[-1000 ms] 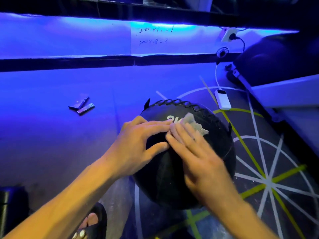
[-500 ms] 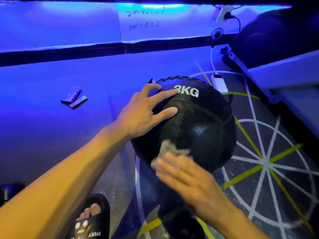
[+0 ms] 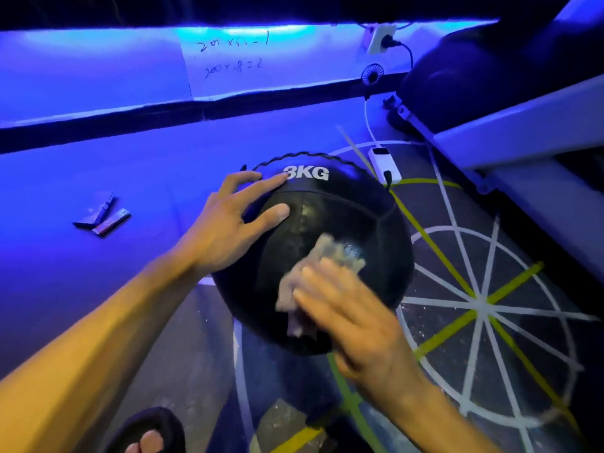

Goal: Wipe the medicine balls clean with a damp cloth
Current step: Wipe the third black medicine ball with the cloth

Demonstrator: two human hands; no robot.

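Blue-lit floor (image 3: 98, 289) — painted lines, medicine ball (image 3: 343, 223) resting there.

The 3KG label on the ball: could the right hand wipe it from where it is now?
Probably yes. The label sits bare on top of the ball; only the left hand's fingertip touches its edge. The right hand, pressing the cloth, is just below.

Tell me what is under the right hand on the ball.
A crumpled grey cloth lies under the right hand, pressed flat-fingered on the black medicine ball. Its edges stick out past the fingers; the ball's surface beneath is covered.
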